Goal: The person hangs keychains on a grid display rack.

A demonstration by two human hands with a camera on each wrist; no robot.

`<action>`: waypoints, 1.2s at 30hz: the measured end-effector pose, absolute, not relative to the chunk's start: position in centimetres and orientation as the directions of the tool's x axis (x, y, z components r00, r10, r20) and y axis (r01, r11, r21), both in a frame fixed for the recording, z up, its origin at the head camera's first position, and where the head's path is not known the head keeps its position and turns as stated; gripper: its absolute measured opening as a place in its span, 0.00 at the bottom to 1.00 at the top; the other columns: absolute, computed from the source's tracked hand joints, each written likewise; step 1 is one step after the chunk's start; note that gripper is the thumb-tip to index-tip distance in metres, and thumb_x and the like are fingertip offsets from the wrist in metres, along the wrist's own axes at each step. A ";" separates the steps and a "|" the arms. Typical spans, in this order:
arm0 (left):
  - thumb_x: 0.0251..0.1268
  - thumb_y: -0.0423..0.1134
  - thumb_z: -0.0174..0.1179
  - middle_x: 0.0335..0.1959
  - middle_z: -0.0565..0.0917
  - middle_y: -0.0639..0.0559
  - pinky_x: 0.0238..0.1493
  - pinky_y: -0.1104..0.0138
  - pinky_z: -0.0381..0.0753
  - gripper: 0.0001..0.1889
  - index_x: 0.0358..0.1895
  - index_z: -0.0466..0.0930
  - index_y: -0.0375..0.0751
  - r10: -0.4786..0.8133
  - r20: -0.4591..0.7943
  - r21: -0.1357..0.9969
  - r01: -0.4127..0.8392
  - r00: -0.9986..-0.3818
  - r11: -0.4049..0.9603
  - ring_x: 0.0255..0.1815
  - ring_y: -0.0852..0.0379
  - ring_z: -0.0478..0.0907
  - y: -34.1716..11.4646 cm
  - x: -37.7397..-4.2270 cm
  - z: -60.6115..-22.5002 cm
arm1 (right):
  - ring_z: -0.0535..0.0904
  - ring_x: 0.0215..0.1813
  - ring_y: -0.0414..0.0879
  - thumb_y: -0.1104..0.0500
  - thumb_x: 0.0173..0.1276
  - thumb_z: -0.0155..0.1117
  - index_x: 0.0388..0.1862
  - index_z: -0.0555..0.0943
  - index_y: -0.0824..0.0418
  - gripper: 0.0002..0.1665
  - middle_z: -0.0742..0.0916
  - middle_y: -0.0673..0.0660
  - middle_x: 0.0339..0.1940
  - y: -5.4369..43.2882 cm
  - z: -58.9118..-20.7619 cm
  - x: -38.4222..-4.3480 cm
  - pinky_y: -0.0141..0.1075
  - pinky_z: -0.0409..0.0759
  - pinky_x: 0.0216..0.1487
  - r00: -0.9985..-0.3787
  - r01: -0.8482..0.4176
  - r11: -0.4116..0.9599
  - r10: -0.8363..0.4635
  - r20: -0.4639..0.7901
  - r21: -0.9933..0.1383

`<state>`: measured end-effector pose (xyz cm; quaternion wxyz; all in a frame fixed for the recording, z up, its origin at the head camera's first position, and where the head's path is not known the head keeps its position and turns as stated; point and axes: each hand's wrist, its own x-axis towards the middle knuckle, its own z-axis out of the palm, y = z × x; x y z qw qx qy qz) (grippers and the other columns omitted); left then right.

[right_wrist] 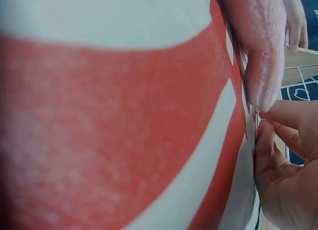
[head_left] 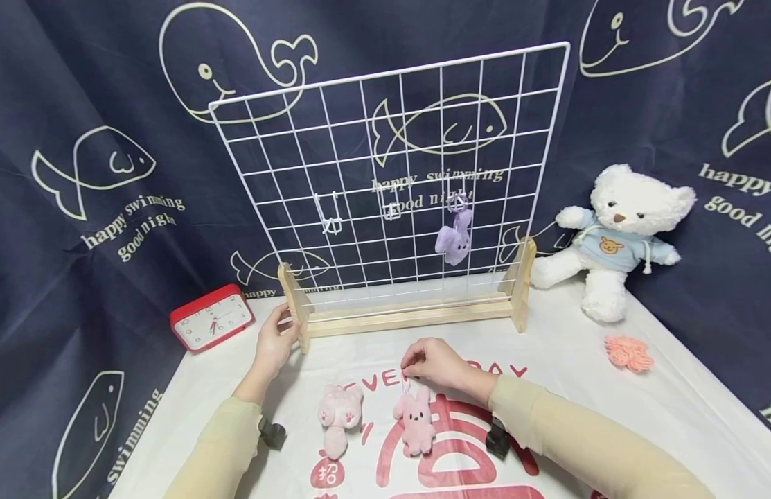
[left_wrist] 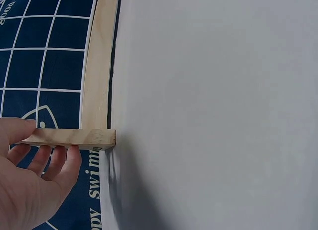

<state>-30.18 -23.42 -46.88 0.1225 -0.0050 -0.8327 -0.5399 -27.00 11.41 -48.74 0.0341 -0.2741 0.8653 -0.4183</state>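
My left hand [head_left: 278, 341] grips the left wooden end piece [left_wrist: 74, 137] of a stand, thumb on one face and fingers on the other. That stand bears a white wire grid [head_left: 363, 166]. In front of it, my right hand [head_left: 440, 362] pinches the thin cord at the head of a pink plush bunny pendant [head_left: 418, 424]. The bunny lies face up against the tablecloth, its pink fur [right_wrist: 266, 56] showing close in the right wrist view. To its left lies another pink plush pendant [head_left: 340, 412] with darker paw marks. From the grid hangs a purple plush bunny pendant [head_left: 455, 242].
Two white hooks, a left hook [head_left: 331, 223] and a middle hook [head_left: 391, 211], hang on the grid with nothing on them. A red clock [head_left: 213, 319] stands at left. A white teddy bear [head_left: 616, 235] sits at right, behind a coral-coloured fuzzy item [head_left: 630, 353].
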 end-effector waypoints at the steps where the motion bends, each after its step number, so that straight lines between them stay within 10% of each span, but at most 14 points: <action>1: 0.70 0.27 0.59 0.63 0.75 0.28 0.66 0.45 0.77 0.27 0.71 0.68 0.32 -0.125 0.208 0.899 0.139 -0.970 0.415 0.63 0.30 0.74 -23.5 -30.2 -46.9 | 0.75 0.32 0.35 0.65 0.60 0.76 0.31 0.89 0.60 0.03 0.84 0.46 0.28 11.3 -48.8 -27.1 0.29 0.77 0.34 -0.847 -0.450 0.504 -0.503 0.173 -0.737; 36: 0.70 0.26 0.59 0.63 0.75 0.29 0.62 0.47 0.81 0.27 0.71 0.67 0.31 -0.123 0.224 0.899 0.156 -0.967 0.409 0.62 0.31 0.75 -23.4 -30.1 -46.9 | 0.69 0.30 0.39 0.63 0.70 0.68 0.28 0.78 0.55 0.11 0.73 0.47 0.27 10.3 -48.4 -25.8 0.34 0.71 0.32 -0.857 -0.478 0.661 -0.496 0.142 -0.578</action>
